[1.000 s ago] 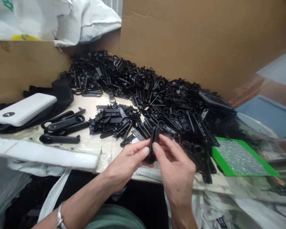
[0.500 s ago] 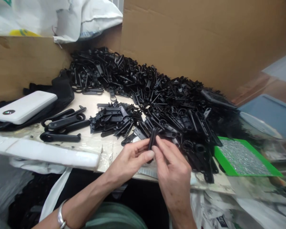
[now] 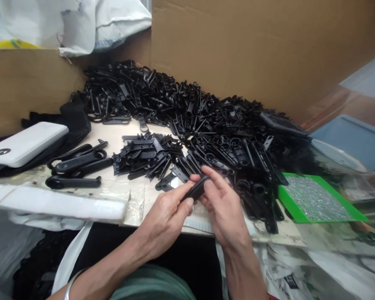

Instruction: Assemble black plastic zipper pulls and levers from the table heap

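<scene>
Both hands grip one long black plastic part (image 3: 196, 190) over the front of the table. My left hand (image 3: 170, 212) is closed on its lower end, thumb on the near side. My right hand (image 3: 220, 200) pinches the upper end between thumb and fingers, which hide part of it. Just beyond them lies a heap of small black plastic pieces (image 3: 146, 154). Black parts with ringed ends (image 3: 221, 154) are spread behind and to the right of my right hand. Several larger black handle-shaped parts (image 3: 78, 164) rest at the left.
A big pile of black parts (image 3: 162, 96) leans toward the cardboard wall (image 3: 253, 46). At the right, a green tray (image 3: 295, 212) holds many small shiny metal pieces. On the left are a white power bank (image 3: 28, 141) and a white foam strip (image 3: 56, 202) along the table edge.
The black part has turned from nearly upright to a flatter slant. My right hand has shifted its grip over the upper end. The whole view has moved slightly.
</scene>
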The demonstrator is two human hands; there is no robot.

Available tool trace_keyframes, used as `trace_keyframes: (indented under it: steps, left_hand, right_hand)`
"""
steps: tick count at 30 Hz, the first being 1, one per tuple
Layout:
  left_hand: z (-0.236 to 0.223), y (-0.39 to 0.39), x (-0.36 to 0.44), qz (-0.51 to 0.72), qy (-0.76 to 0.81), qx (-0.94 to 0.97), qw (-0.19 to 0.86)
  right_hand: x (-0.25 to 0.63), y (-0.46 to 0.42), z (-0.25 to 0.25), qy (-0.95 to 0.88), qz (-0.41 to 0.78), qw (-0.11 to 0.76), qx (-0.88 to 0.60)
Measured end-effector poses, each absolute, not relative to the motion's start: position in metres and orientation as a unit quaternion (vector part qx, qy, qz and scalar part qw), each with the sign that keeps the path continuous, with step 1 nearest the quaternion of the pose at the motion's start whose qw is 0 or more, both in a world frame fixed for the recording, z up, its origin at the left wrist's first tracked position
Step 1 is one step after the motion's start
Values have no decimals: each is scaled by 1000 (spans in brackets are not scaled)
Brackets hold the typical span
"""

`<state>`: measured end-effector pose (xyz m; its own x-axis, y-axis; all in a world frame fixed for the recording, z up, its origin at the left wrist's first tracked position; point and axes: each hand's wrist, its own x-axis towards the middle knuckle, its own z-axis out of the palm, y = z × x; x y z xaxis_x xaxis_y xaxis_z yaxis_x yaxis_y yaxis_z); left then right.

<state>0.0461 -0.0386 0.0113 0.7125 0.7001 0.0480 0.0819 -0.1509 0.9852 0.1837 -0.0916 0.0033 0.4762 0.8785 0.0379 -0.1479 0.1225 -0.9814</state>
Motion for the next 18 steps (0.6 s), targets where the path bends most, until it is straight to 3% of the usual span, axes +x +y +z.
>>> trace_keyframes:
  steps: [3,11,18]
  left_hand:
    - [11,-39,44,250,262,712,602]
    - [2,-38,45,271,235,693,625]
    - [14,-42,41,293,275,711,577]
  right_hand:
    - [180,-94,2,-326,446,686,-474]
    - [168,-98,-7,-367,271,684,-569]
    - [160,-114,11,-393,251,650,-600]
